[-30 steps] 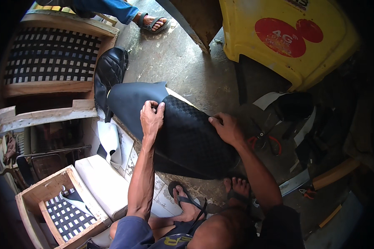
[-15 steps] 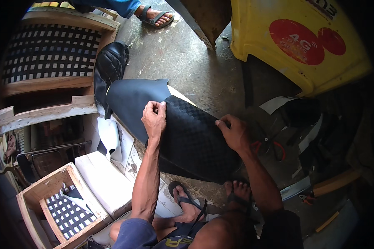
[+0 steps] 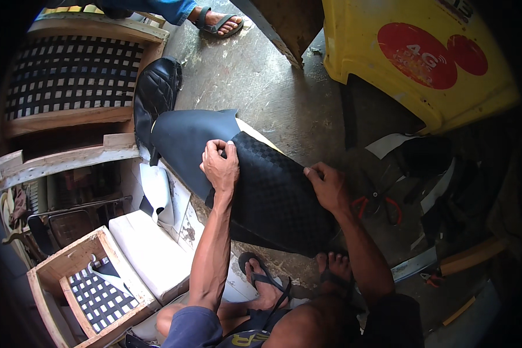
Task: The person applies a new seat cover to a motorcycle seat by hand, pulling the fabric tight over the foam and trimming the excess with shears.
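Note:
A long seat-shaped piece lies on the floor between my feet, its far part under smooth black vinyl [image 3: 185, 136]. Pale yellow foam [image 3: 258, 135] shows along its right edge. Over the near part lies a black checkered vinyl sheet [image 3: 272, 191]. My left hand [image 3: 220, 168] pinches this sheet's far left corner, where it meets the smooth vinyl. With thumb and fingers, my right hand [image 3: 329, 187] grips the same sheet at its right edge. The sheet's underside and the near end of the piece are hard to make out in shadow.
Red-handled scissors or pliers [image 3: 395, 213] lie right of my right forearm, near vinyl scraps [image 3: 426, 156]. A yellow plastic piece [image 3: 359, 55] stands far right. Wooden frames with black webbing [image 3: 69, 113] and a white cushion [image 3: 148, 249] are left. Another person's sandalled foot [image 3: 220, 24] is at the top.
My left hand has shifted slightly right along the sheet's edge, still pinching it. The whole view has moved a little; my right hand keeps its grip.

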`<state>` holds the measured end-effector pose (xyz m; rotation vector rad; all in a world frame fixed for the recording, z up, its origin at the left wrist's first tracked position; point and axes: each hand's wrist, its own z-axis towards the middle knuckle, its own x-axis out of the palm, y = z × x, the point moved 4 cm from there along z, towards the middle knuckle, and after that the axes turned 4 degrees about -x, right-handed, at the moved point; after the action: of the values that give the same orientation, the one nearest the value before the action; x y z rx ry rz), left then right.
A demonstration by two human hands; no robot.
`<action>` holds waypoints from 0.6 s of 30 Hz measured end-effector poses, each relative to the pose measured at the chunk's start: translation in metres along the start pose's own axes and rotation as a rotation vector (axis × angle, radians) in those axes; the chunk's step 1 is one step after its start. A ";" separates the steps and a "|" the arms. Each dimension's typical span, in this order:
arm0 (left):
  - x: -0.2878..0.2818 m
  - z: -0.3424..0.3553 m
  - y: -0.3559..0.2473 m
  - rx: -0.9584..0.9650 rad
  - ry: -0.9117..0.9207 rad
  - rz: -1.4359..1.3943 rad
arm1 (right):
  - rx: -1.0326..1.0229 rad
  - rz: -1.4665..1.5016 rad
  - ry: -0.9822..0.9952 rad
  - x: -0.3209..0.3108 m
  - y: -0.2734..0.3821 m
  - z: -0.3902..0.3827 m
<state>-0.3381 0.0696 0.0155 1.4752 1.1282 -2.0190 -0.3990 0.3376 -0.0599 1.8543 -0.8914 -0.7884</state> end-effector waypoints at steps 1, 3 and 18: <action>0.000 0.000 0.000 0.001 0.000 0.004 | 0.003 0.000 0.002 0.000 0.000 0.000; 0.000 0.001 0.001 0.004 -0.001 0.010 | 0.007 0.000 0.007 -0.001 0.002 0.000; 0.001 0.000 0.000 0.014 0.002 0.017 | 0.007 0.019 0.001 0.001 -0.003 0.001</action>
<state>-0.3384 0.0700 0.0151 1.4890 1.1015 -2.0184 -0.3980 0.3371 -0.0631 1.8498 -0.9113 -0.7733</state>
